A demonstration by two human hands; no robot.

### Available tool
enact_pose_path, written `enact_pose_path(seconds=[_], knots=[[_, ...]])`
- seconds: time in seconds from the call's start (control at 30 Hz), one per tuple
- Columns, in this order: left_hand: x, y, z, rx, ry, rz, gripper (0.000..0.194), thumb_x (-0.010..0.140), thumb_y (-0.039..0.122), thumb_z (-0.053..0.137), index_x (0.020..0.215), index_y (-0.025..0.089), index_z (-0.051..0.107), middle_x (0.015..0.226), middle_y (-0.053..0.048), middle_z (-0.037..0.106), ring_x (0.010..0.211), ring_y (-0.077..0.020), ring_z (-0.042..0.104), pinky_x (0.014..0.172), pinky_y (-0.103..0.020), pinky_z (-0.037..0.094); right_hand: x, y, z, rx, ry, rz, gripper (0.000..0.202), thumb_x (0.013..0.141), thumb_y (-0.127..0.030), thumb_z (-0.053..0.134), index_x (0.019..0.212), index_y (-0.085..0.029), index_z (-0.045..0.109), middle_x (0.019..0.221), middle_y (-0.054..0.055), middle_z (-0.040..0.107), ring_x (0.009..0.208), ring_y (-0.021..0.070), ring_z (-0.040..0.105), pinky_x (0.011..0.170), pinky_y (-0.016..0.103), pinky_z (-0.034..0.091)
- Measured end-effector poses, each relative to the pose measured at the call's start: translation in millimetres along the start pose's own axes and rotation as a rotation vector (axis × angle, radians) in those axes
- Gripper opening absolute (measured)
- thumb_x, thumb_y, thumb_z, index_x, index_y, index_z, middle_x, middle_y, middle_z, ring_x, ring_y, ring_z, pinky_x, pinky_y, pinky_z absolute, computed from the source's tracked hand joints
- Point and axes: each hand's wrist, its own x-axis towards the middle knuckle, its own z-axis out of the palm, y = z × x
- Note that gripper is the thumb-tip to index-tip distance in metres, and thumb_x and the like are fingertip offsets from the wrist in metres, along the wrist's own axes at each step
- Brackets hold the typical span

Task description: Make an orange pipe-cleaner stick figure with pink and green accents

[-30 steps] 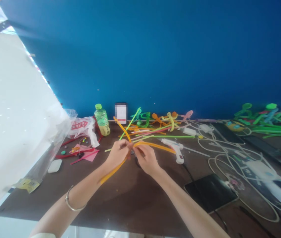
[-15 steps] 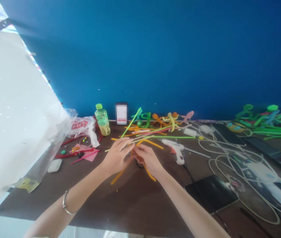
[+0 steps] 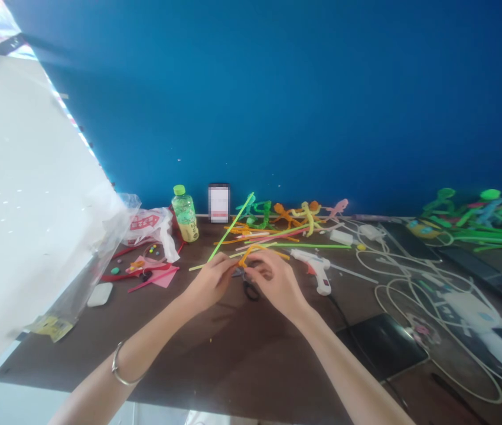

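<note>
Head view. An orange stem (image 3: pixel 245 254) is sitting between the two hands, just beyond the fingertips, over the dark tabletop (image 3: pixel 166 366). The left hand (image 3: pixel 213 280) is pinching it narrowly from the left; the right hand (image 3: pixel 277 277) is closing on it from the right, fingers curled. Both are in contact. The visible bend is arching away from the wearer and leaning toward the right hand, the nearer one to most of it. Long axis: bent, so no single line; an orange length is showing past the right knuckles, running rightward. Whether it is part of the same stem: cannot tell.

Black-handled scissors (image 3: pixel 251 292) are lying just below the pinch, partly hidden. A glue gun (image 3: pixel 317 268) is resting to the right of the right hand.

Containers: a green-capped bottle (image 3: pixel 185 218) is standing beyond the left hand, its fill level unclear. A white bag with red print (image 3: pixel 149 227) is lying crumpled beside it; contents not readable.
</note>
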Motion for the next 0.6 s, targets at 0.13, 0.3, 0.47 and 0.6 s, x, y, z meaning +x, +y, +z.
enact_pose_path(seconds=[0.13,0.3,0.47,0.6], knots=[[2.8,2.6,-1.2,-0.09,0.037,-0.04,0.024,0.087,0.02,0.038,0.099,0.016,0.058,0.082,-0.005,0.054,0.072,-0.0121,0.053,0.063,-0.023,0.043,2.8,-1.8,-4.7,-0.243,-0.024,-0.248,0.021,0.077,-0.027,0.057,0.097,-0.026,0.065,0.107,0.008,0.058,0.084,0.0201,0.059,0.076,0.037,0.05],[7.2,6.8,-0.6,-0.148,0.052,-0.156,0.022,0.085,0.024,0.042,0.087,0.015,0.062,0.071,-0.004,0.058,0.063,-0.0114,0.053,0.058,-0.022,0.042,6.9,-7.4,-5.4,-0.355,-0.034,-0.348,0.014,0.077,-0.026,0.057,0.086,-0.024,0.067,0.099,0.008,0.059,0.088,0.0206,0.058,0.081,0.036,0.047],[6.6,5.0,9.9,-0.209,0.207,-0.23,0.02,0.082,0.025,0.048,0.087,0.016,0.065,0.089,-0.009,0.063,0.078,-0.0151,0.059,0.066,-0.026,0.048,7.0,-7.2,1.0,-0.2,-0.039,-0.187,0.012,0.077,-0.024,0.055,0.084,-0.021,0.065,0.082,0.006,0.066,0.076,0.0191,0.061,0.07,0.033,0.05],[5.4,2.1,16.1,-0.28,0.226,-0.28,0.021,0.081,0.027,0.049,0.087,0.017,0.066,0.102,-0.01,0.064,0.091,-0.0195,0.06,0.074,-0.031,0.049,9.4,-2.1,3.2,-0.124,-0.026,-0.156,0.009,0.074,-0.026,0.058,0.077,-0.019,0.063,0.09,0.008,0.063,0.077,0.0186,0.061,0.064,0.03,0.05]])
